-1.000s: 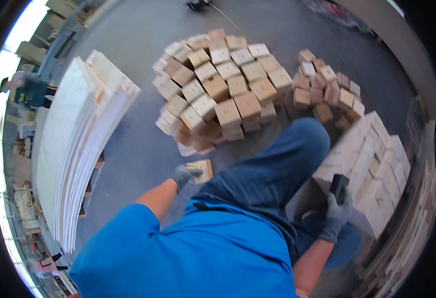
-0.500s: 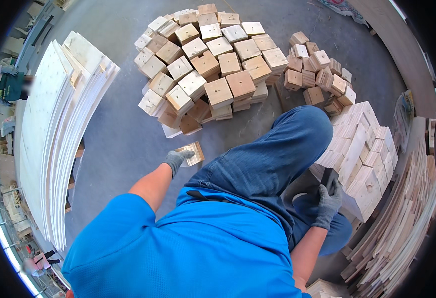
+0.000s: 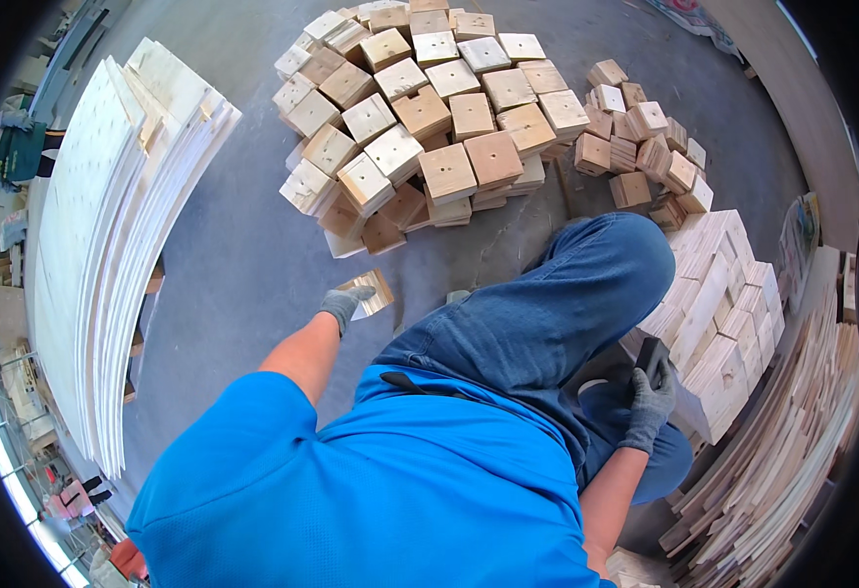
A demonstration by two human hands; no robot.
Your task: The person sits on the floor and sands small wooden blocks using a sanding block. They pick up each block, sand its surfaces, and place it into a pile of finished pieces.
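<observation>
Your L hand point(image 3: 342, 302): fingers closed on L side of wood block point(image 3: 380, 288), over floor point(image 3: 224, 245), near block pile point(image 3: 450, 118). Your R hand point(image 3: 651, 402): fingers curled round dark object point(image 3: 651, 354), beside stacked blocks point(image 3: 723, 345). Wood block prob. light, stiff, not slippery; best you pinch opp. edges.

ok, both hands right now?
Left hand: closed on a wooden block.
Right hand: closed on a dark object, kind unclear.

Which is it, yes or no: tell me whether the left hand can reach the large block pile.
Probably yes: only floor shows between the left hand and the large block pile. The hand holds a block, though, so it may need to let go first.
</observation>
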